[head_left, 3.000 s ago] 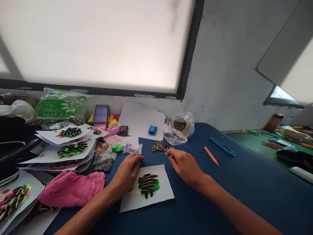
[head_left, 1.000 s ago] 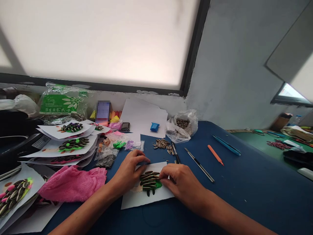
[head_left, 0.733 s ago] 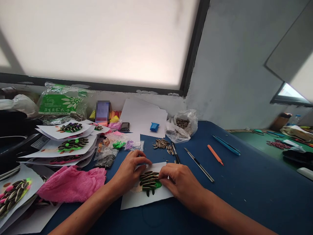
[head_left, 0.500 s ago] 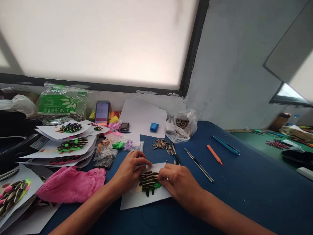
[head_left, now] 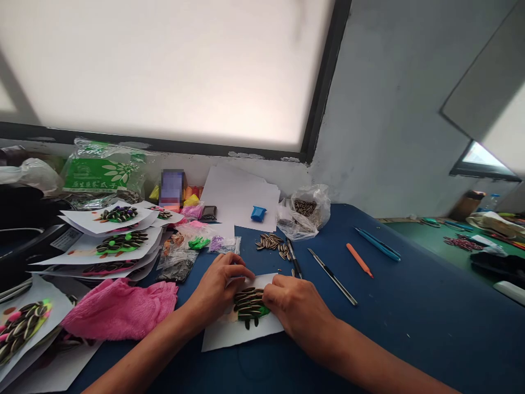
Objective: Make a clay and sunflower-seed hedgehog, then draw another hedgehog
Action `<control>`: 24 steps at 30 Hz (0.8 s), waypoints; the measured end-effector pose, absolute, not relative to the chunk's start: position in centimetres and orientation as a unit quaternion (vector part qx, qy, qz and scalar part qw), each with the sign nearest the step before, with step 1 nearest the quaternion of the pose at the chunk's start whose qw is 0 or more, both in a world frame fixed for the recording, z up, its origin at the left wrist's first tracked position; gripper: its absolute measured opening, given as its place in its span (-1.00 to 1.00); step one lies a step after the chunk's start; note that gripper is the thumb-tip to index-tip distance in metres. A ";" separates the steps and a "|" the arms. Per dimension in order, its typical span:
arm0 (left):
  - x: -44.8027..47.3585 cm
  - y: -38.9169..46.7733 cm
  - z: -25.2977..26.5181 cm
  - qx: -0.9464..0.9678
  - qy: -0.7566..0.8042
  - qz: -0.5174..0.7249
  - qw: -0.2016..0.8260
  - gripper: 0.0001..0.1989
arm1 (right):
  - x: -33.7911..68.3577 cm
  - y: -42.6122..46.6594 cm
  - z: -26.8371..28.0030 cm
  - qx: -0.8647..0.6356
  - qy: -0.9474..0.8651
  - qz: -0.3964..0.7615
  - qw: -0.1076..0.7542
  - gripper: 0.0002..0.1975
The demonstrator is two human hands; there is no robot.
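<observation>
In front of me a sheet of white paper (head_left: 262, 330) lies on the blue tabletop. On it, rows of striped sunflower seeds (head_left: 249, 298) sit in green clay (head_left: 256, 314), with dark seeds below like feet. My left hand (head_left: 223, 284) rests on the sheet's upper left, thumb and index finger apart and curved beside the seeds. Pinched together, the fingertips of my right hand (head_left: 291, 301) touch the right end of the seed rows; whatever is between them is hidden. Loose sunflower seeds (head_left: 268, 241) form a small pile beyond my hands.
Right of the sheet lie a black pen (head_left: 293, 257), a craft knife (head_left: 332, 275), an orange marker (head_left: 360, 260) and blue tweezers (head_left: 377, 243). A pink cloth (head_left: 123, 309) and stacked seed pictures (head_left: 139, 241) occupy the left. Behind stands a bag of seeds (head_left: 305, 210).
My right hand has shifted slightly left over the seeds. My left hand stays where it was on the paper.
</observation>
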State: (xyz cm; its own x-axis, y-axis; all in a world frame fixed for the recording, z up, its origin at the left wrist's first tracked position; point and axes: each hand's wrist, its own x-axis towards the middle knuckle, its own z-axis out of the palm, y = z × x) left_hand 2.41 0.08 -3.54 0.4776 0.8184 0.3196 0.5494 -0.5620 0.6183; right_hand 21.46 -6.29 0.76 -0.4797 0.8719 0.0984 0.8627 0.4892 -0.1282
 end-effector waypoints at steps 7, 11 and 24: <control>2.5 0.1 -3.5 0.830 0.414 0.303 0.219 -0.72 | 21.4 -6.4 1.1 -0.505 -0.860 0.034 0.069 -0.79; 2.5 0.1 -3.6 0.833 0.411 0.302 0.214 -0.71 | 21.8 -6.5 1.7 -0.508 -0.850 0.067 0.122 -0.93; 2.5 -0.1 -3.0 0.825 0.427 0.287 0.234 -0.71 | 24.6 -4.8 3.3 -0.582 -0.802 0.036 0.126 -0.70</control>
State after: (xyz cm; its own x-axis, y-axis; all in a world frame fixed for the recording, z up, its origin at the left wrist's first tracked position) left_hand 2.48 -0.12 -3.04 0.4699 0.8391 0.2739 0.5700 -0.5254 0.6317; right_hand 24.57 -4.84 3.29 -0.2901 0.9435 0.1604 0.9251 0.3194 -0.2053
